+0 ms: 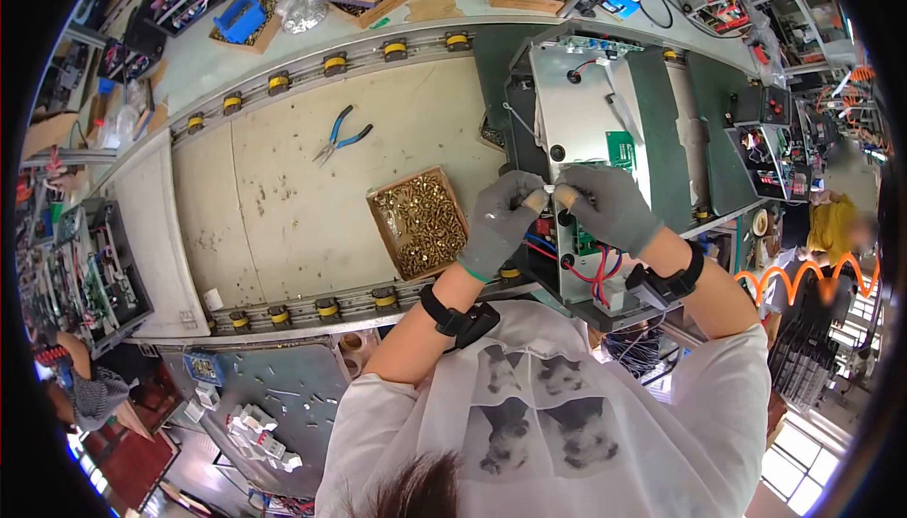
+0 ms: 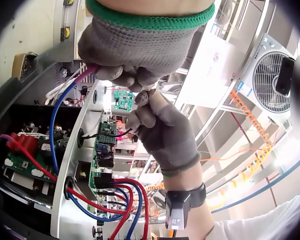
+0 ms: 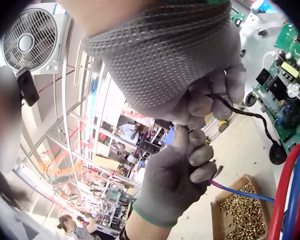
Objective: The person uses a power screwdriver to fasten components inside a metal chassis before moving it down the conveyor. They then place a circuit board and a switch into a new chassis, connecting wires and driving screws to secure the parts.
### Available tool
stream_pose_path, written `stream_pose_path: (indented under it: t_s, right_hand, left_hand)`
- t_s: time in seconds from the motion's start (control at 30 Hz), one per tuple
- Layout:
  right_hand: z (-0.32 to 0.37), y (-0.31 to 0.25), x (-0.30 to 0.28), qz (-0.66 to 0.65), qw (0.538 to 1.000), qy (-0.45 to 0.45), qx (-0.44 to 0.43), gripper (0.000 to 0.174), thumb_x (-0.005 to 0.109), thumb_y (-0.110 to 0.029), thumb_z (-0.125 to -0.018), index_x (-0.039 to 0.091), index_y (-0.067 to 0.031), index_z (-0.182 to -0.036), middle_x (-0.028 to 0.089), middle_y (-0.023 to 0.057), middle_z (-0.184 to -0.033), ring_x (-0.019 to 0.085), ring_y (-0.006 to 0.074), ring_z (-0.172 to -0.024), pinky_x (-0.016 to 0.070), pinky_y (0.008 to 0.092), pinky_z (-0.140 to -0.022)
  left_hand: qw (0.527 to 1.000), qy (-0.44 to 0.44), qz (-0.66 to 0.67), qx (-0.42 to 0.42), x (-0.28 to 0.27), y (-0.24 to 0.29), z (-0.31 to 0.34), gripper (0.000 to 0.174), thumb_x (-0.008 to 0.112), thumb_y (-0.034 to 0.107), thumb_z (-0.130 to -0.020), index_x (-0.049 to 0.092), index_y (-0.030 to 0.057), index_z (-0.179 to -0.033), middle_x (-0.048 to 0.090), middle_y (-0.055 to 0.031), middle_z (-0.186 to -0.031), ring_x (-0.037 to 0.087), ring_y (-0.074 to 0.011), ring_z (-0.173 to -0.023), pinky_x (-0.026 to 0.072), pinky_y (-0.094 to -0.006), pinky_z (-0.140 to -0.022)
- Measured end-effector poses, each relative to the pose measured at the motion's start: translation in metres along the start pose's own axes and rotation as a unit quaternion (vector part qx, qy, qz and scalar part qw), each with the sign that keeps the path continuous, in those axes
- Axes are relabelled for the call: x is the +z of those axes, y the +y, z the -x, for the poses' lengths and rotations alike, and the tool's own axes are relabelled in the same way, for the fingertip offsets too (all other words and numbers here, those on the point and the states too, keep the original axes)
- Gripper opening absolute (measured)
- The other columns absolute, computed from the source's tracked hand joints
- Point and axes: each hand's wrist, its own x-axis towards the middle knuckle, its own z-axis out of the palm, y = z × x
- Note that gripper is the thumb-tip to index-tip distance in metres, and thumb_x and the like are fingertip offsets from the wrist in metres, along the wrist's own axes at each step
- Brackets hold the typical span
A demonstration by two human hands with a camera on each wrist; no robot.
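Both hands wear grey gloves and meet fingertip to fingertip above an open electronics chassis (image 1: 586,107). My left hand (image 1: 501,220) grips a blue wire (image 2: 55,125) with a purple sleeve near its end. In my right hand (image 3: 175,65), the curled fingers pinch a black wire (image 3: 250,113) that comes through a grommet in the metal panel (image 2: 85,165). A small white piece (image 1: 549,189) shows between the two sets of fingertips; the wire ends are hidden by the fingers. Green circuit boards (image 3: 285,95) and thick red wires (image 2: 142,205) lie close below.
Left of the chassis, a cardboard box of brass screws (image 1: 420,225) and blue-handled pliers (image 1: 342,135) lie on the bench (image 1: 283,206). Roller rails (image 1: 335,64) run along both bench edges. Another open chassis (image 1: 761,149) stands at the right.
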Motion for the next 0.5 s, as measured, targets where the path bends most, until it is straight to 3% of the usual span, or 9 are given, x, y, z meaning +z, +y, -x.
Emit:
stream_pose_path:
  t_s: [0.13,0.2,0.27,0.3,0.4,0.47,0.5]
  right_hand:
    - [-0.002,0.000,-0.002,0.025,0.997,0.066,-0.022,0.015,0.061,-0.019,-0.080,0.068,-0.0078,-0.087,0.063,0.0131,-0.073,0.061,0.0296,-0.068,0.0480,0.0379,-0.062]
    - [-0.010,0.005,-0.009,0.071,0.995,0.067,0.015,0.016,0.063,-0.021,-0.080,0.069,-0.0067,-0.085,0.063,0.0127,-0.070,0.061,0.0285,-0.066,0.0478,0.0362,-0.061]
    - [-0.017,0.025,-0.017,0.044,0.988,0.063,0.132,0.020,0.063,-0.024,-0.080,0.069,-0.0052,-0.082,0.063,0.0124,-0.067,0.061,0.0278,-0.063,0.0475,0.0350,-0.060]
    - [-0.023,0.033,-0.022,0.066,0.982,0.019,0.176,0.024,0.064,-0.028,-0.079,0.069,-0.0045,-0.078,0.062,0.0121,-0.065,0.061,0.0276,-0.061,0.0473,0.0348,-0.059]
    - [-0.026,0.046,-0.026,0.098,0.975,-0.009,0.199,0.025,0.064,-0.030,-0.077,0.069,-0.0049,-0.077,0.062,0.0128,-0.066,0.061,0.0282,-0.062,0.0474,0.0353,-0.060]
    - [-0.029,0.045,-0.027,0.133,0.975,-0.009,0.179,0.026,0.065,-0.030,-0.076,0.068,-0.0042,-0.075,0.060,0.0146,-0.065,0.061,0.0284,-0.062,0.0474,0.0354,-0.060]
    - [-0.029,0.047,-0.028,0.144,0.973,-0.050,0.171,0.026,0.065,-0.029,-0.076,0.067,-0.0033,-0.073,0.059,0.0153,-0.064,0.060,0.0292,-0.061,0.0470,0.0354,-0.059]
  left_hand:
    - [0.999,-0.022,0.024,-0.023,-0.003,0.006,-0.004,0.018,0.059,0.012,-0.088,0.059,0.0011,-0.104,0.060,-0.0006,-0.083,0.049,-0.0043,-0.068,0.0396,-0.0189,-0.059]
    - [0.998,0.005,-0.006,-0.058,-0.007,0.007,-0.006,0.020,0.057,0.014,-0.089,0.059,0.0018,-0.105,0.061,-0.0022,-0.082,0.049,-0.0048,-0.067,0.0401,-0.0195,-0.058]
    - [0.995,0.028,0.008,-0.091,-0.016,-0.010,-0.006,0.021,0.057,0.015,-0.089,0.060,0.0024,-0.105,0.061,-0.0023,-0.082,0.049,-0.0050,-0.066,0.0406,-0.0199,-0.058]
    - [0.991,0.047,0.019,-0.126,-0.019,-0.018,-0.004,0.021,0.056,0.016,-0.090,0.060,0.0030,-0.105,0.061,-0.0024,-0.081,0.050,-0.0053,-0.066,0.0411,-0.0203,-0.057]
    - [0.989,0.055,0.005,-0.140,-0.025,-0.033,0.004,0.020,0.056,0.016,-0.090,0.062,0.0038,-0.105,0.061,-0.0016,-0.080,0.050,-0.0053,-0.066,0.0413,-0.0204,-0.058]
    - [0.987,0.067,0.015,-0.148,-0.026,-0.044,0.006,0.020,0.057,0.016,-0.090,0.062,0.0040,-0.104,0.061,-0.0011,-0.079,0.050,-0.0054,-0.065,0.0413,-0.0203,-0.058]
    - [0.985,0.073,0.020,-0.155,-0.026,-0.048,0.006,0.020,0.057,0.017,-0.090,0.062,0.0042,-0.104,0.061,-0.0006,-0.079,0.050,-0.0054,-0.065,0.0414,-0.0203,-0.058]
